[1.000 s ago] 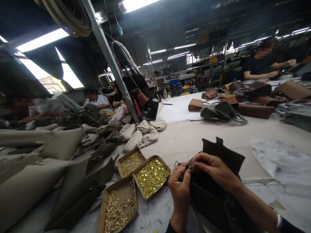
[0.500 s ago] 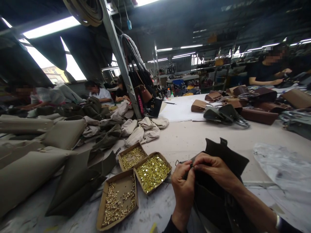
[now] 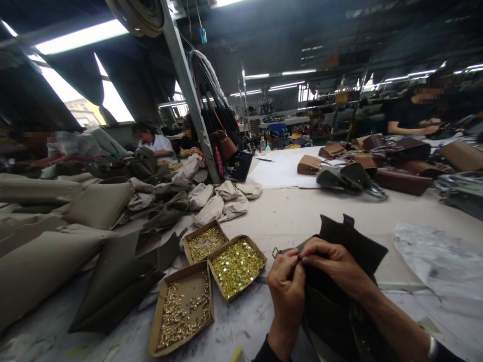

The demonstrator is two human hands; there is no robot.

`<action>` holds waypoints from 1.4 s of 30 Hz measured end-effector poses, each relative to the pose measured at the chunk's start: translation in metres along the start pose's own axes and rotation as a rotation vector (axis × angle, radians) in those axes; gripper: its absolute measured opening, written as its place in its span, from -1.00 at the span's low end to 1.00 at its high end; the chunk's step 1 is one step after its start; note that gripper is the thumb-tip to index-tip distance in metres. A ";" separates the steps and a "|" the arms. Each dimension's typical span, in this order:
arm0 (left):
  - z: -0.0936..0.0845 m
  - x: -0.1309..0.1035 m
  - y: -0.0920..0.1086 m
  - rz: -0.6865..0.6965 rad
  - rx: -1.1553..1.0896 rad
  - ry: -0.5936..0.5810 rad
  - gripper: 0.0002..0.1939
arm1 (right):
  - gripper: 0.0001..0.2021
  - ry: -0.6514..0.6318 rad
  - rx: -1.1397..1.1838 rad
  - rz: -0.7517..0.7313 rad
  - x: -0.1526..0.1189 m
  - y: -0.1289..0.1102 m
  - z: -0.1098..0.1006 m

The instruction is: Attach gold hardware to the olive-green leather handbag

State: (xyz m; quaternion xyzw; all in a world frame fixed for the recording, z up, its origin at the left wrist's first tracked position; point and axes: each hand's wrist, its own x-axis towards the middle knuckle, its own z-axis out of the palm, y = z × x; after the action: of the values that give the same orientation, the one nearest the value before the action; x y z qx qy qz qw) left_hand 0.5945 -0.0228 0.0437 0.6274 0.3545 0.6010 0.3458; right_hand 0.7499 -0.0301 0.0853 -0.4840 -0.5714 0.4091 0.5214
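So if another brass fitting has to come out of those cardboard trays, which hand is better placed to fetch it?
Left, probably. The left hand sits right beside the nearest tray of brass fittings, with bare table between. The right hand lies farther away, over the dark bag, and would have to cross the left.

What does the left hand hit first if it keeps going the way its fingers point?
The left hand points up and right, fingertips already on the dark bag's top edge, meeting the right hand. So likely the bag edge first, then those fingers; depth unclear.
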 end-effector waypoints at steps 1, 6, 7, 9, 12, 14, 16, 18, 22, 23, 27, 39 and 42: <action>0.000 0.000 0.000 0.014 0.011 0.003 -0.82 | -0.67 0.002 -0.006 -0.002 0.000 0.000 0.000; 0.000 -0.001 -0.001 0.067 0.049 -0.007 -0.78 | -0.72 0.008 -0.014 -0.023 -0.001 0.003 0.000; 0.000 -0.002 -0.001 0.072 0.054 -0.012 -0.77 | -0.73 0.006 -0.013 -0.027 -0.001 0.004 0.000; 0.000 -0.002 -0.002 0.077 0.058 -0.021 -0.76 | -0.75 0.004 -0.014 -0.031 0.000 0.005 -0.001; 0.000 -0.002 -0.004 0.076 0.057 -0.035 -0.76 | -0.75 0.005 -0.013 -0.026 0.001 0.005 -0.002; 0.000 -0.002 -0.005 0.077 0.054 -0.037 -0.76 | -0.74 0.005 -0.013 -0.021 0.001 0.004 -0.003; 0.000 -0.002 -0.005 0.082 0.051 -0.034 -0.76 | -0.72 0.003 -0.015 -0.021 0.001 0.004 -0.003; 0.000 -0.003 -0.005 0.092 0.056 -0.034 -0.75 | -0.71 0.008 -0.022 -0.024 0.001 0.004 -0.003; 0.000 -0.003 -0.004 0.119 0.084 -0.032 -0.76 | -0.70 0.026 -0.030 -0.013 0.001 0.005 -0.002; 0.001 -0.003 -0.004 0.131 0.088 -0.029 -0.76 | -0.71 0.034 -0.029 -0.001 0.001 0.005 -0.001; 0.000 -0.002 -0.004 0.196 0.094 -0.042 -0.76 | -0.73 0.019 -0.008 0.014 0.001 0.003 -0.001; 0.004 -0.003 -0.005 0.242 0.081 0.003 -0.72 | -0.80 -0.061 0.044 -0.029 -0.005 0.002 -0.009; 0.005 -0.004 -0.005 0.208 0.070 0.015 -0.70 | -0.86 -0.070 0.031 -0.026 -0.006 0.001 -0.010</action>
State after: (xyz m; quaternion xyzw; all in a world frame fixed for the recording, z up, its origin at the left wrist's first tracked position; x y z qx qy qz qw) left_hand 0.5992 -0.0238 0.0368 0.6678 0.3108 0.6257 0.2568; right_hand 0.7600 -0.0360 0.0845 -0.4538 -0.5892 0.4277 0.5138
